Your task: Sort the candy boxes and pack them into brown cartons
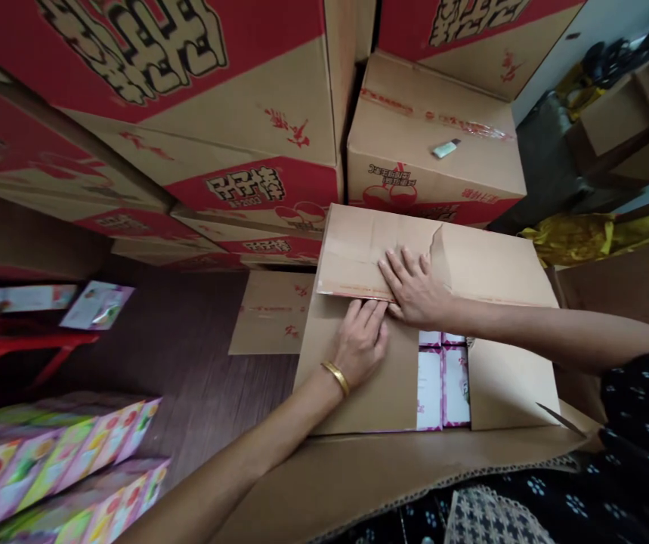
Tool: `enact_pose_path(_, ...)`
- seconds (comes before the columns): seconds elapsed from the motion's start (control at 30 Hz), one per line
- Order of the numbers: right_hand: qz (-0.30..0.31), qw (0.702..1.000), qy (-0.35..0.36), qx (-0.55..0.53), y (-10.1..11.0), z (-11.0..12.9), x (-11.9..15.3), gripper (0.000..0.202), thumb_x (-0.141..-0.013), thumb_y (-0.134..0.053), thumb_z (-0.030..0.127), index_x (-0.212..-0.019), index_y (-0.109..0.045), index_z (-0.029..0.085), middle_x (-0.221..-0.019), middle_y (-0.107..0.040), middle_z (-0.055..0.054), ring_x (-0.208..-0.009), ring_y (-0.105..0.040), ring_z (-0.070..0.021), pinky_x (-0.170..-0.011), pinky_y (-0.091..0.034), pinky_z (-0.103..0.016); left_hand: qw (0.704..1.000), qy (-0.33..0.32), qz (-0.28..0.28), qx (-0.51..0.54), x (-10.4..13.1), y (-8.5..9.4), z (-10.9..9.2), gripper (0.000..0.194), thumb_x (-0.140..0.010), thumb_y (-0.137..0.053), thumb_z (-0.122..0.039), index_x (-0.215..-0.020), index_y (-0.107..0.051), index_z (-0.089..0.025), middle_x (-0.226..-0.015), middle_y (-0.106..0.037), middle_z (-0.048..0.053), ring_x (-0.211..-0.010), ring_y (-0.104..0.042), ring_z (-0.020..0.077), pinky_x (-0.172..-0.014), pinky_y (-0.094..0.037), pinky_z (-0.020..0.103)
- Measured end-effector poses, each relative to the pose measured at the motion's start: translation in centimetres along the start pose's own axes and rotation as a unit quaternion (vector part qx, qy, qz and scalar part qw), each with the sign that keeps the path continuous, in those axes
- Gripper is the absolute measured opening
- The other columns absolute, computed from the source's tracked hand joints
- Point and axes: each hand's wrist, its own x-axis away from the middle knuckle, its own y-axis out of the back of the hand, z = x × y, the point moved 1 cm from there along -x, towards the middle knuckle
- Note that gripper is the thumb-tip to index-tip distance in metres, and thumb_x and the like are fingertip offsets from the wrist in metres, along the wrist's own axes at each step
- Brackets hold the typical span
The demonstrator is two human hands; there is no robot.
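An open-topped cardboard box (358, 385) stands before me, its two side flaps folded inward. In the gap between them, white and pink packages (429, 385) show. The far flap (494, 261) lies folded over toward me, with a tear near its middle. My right hand (415, 291) rests on this flap, palm down and fingers spread. Just nearer, my left hand (361, 340), with a gold bangle on the wrist, has its bent fingertips at the flap's edge. Whether they pinch the edge is hidden. The near flap (415, 461) hangs outward against my body.
Stacked red and brown cartons (245, 189) rise at the far side. A small tube (446, 149) lies on a closed carton (392, 128). Colourful packages (63, 461) and a red stool (29, 344) are at left. Yellow plastic (573, 236) lies at right.
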Motion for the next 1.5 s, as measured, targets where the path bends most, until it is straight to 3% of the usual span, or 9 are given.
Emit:
enact_pose_path(0.23,-0.078,0.995,0.003,0.063,-1.5,0.5,-0.5,0.055,-0.101,-0.039,0.020,-0.152,-0.045,0.000,-0.150,-0.045,-0.034,-0.139,-0.051,-0.0392,-0.116,-0.035,-0.062,0.997,0.034,0.058,0.032,1.0,-1.2,0.4,0.049,-0.094,-0.044,-0.014,-0.141,-0.056,-0.008,-0.129,-0.067,0.022,-0.116,-0.063,0.0303,-0.105,-0.052,0.051)
enact_pose_path(0.33,-0.062,0.993,0.063,0.081,-0.4,0.0,-0.9,0.050,-0.101,-0.032,0.012,-0.145,-0.050,-0.003,-0.142,-0.055,-0.032,-0.133,-0.058,-0.0330,-0.115,-0.042,-0.053,0.998,0.031,0.050,0.016,1.0,-1.4,0.1,0.055,-0.092,-0.046,-0.015,-0.146,-0.051,-0.005,-0.132,-0.064,0.024,-0.120,-0.062,0.0323,-0.107,-0.051,0.053)
enact_pose_path(0.5,0.002,0.993,0.110,0.048,2.8,-1.3,-1.5,0.045,-0.102,-0.028,0.010,-0.137,-0.053,-0.003,-0.132,-0.063,-0.029,-0.121,-0.065,-0.0271,-0.111,-0.048,-0.046,0.998,-0.011,0.056,-0.008,0.3,-0.8,-0.2,0.060,-0.091,-0.047,-0.016,-0.150,-0.048,-0.004,-0.148,-0.054,0.022,-0.145,-0.043,0.0352,-0.121,-0.038,0.057)
enact_pose_path(0.7,0.105,0.989,0.104,0.015,4.7,-1.4,-2.5,0.036,-0.104,-0.035,0.014,-0.129,-0.059,0.003,-0.122,-0.069,-0.023,-0.118,-0.065,-0.0252,-0.108,-0.048,-0.042,0.993,-0.035,0.082,-0.077,-0.7,0.0,-0.4,0.052,-0.093,-0.050,-0.024,-0.142,-0.060,-0.010,-0.143,-0.059,0.019,-0.139,-0.047,0.0362,-0.114,-0.042,0.053)
enact_pose_path(0.83,0.079,0.991,0.110,0.001,3.9,-2.1,-1.2,0.044,-0.105,-0.041,0.025,-0.141,-0.052,0.003,-0.141,-0.060,-0.023,-0.133,-0.056,-0.0271,-0.118,-0.040,-0.046,0.981,0.017,0.176,-0.080,-1.1,0.1,-0.7,0.046,-0.094,-0.048,-0.030,-0.135,-0.066,-0.021,-0.135,-0.064,0.017,-0.126,-0.054,0.0348,-0.100,-0.047,0.053)
enact_pose_path(0.93,0.040,0.993,0.108,0.001,2.8,-3.6,1.3,0.070,-0.099,-0.056,0.043,-0.156,-0.036,0.006,-0.158,-0.041,-0.024,-0.149,-0.038,-0.0344,-0.121,-0.034,-0.055,0.975,0.045,0.204,-0.073,-1.1,0.1,-0.8,0.048,-0.096,-0.046,-0.032,-0.139,-0.063,-0.021,-0.135,-0.063,0.018,-0.120,-0.055,0.0340,-0.096,-0.046,0.052)
enact_pose_path(1.03,0.010,0.996,0.082,0.041,1.4,-4.8,3.5,0.073,-0.096,-0.060,0.032,-0.160,-0.032,0.014,-0.165,-0.029,-0.021,-0.153,-0.026,-0.0411,-0.119,-0.029,-0.066,0.975,0.054,0.201,-0.072,-1.0,0.1,-0.9,0.049,-0.096,-0.047,-0.037,-0.139,-0.063,-0.020,-0.138,-0.062,0.016,-0.119,-0.055,0.0337,-0.098,-0.045,0.051)
enact_pose_path(1.2,0.007,0.995,0.049,0.092,-0.1,-4.6,3.4,0.056,-0.101,-0.042,0.015,-0.156,-0.041,0.014,-0.157,-0.040,-0.026,-0.145,-0.041,-0.0420,-0.114,-0.037,-0.062,0.979,0.035,0.179,-0.092,-1.3,0.0,-0.7,0.047,-0.096,-0.049,-0.041,-0.133,-0.066,-0.018,-0.131,-0.067,0.015,-0.115,-0.058,0.0329,-0.093,-0.047,0.048)
enact_pose_path(1.5,0.095,0.987,0.104,0.072,4.3,-5.5,1.2,0.041,-0.102,-0.039,0.011,-0.138,-0.057,0.007,-0.123,-0.066,-0.019,-0.115,-0.061,-0.0251,-0.101,-0.047,-0.038,0.985,-0.040,0.142,-0.085,-3.6,0.4,-0.5,0.050,-0.097,-0.050,-0.044,-0.126,-0.067,-0.007,-0.115,-0.072,0.017,-0.098,-0.064,0.0287,-0.084,-0.043,0.042)
